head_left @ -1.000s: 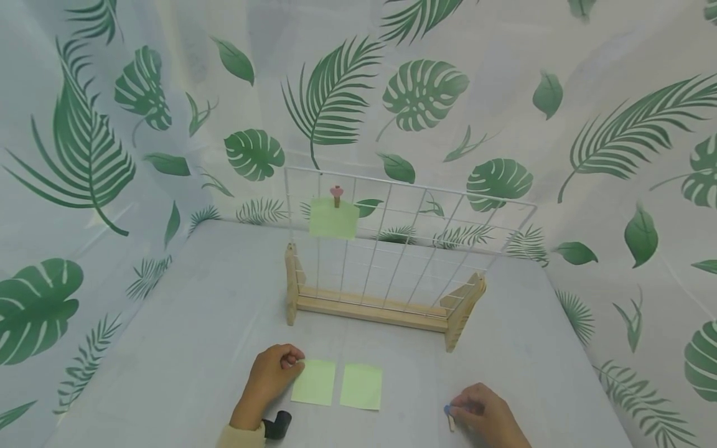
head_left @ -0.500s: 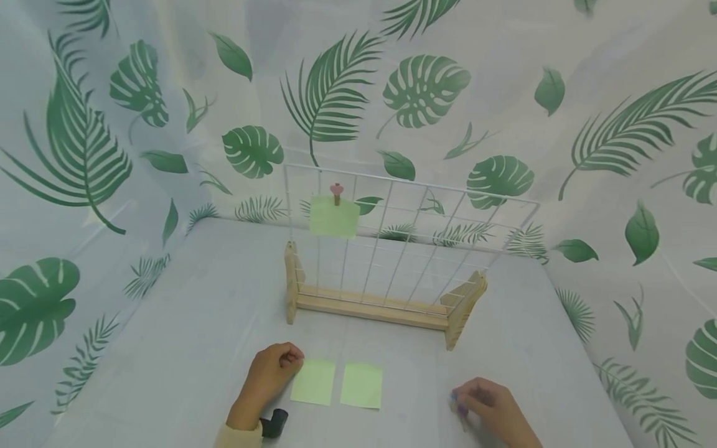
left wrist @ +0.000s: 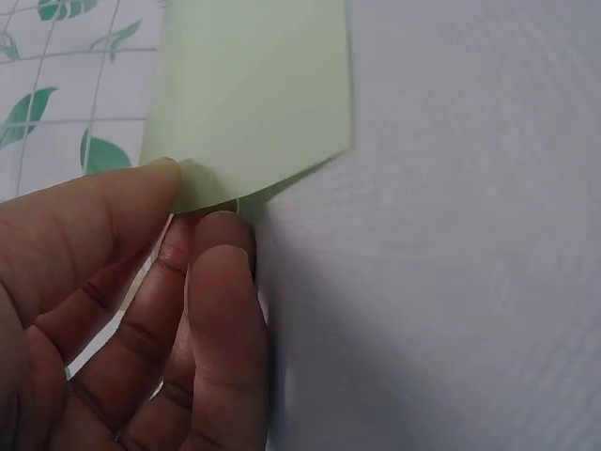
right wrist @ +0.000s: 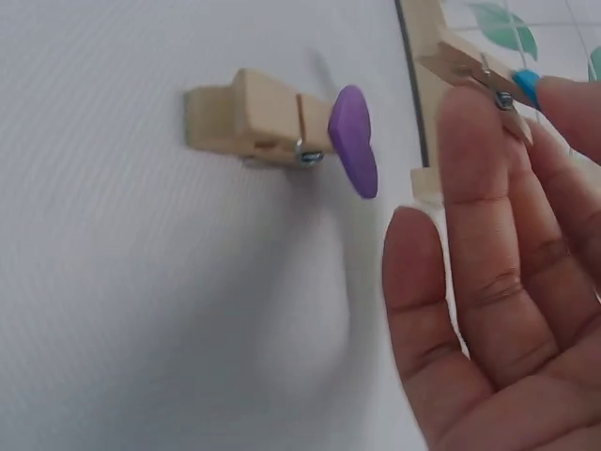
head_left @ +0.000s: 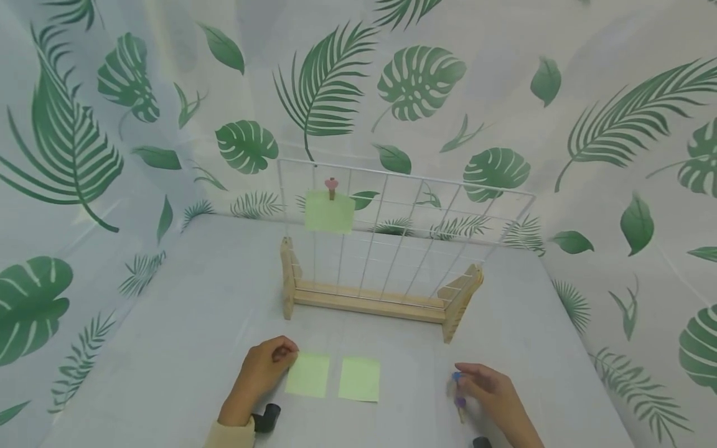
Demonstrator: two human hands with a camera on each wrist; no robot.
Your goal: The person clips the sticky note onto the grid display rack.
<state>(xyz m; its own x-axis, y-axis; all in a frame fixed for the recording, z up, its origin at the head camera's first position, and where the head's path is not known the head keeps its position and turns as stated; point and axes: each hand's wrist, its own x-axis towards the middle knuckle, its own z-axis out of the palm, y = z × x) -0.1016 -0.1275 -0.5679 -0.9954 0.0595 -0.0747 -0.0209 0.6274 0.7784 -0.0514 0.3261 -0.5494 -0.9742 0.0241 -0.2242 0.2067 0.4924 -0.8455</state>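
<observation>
In head view, cropped by bottom edge: left sleeve (head_left: 231, 435) at seven o'clock, black wrist camera (head_left: 482, 442) at five. Too small there for fine detail, toward five o'clock: purple clothespin (head_left: 460, 404). In left wrist view, cut off: green paper (left wrist: 258, 85) at twelve o'clock, left hand (left wrist: 141, 334) at eight. In right wrist view, cut off: right hand (right wrist: 502, 282) at four, wooden stand (right wrist: 424, 26) at one. Partly hidden behind right hand, at two o'clock: blue clothespin (right wrist: 467, 62).

Room between notes (head_left: 307, 376) and rack (head_left: 368, 303)

Leaf-printed backdrop (head_left: 493, 112), apparently plastic, behind white tabletop (head_left: 224, 274)
</observation>
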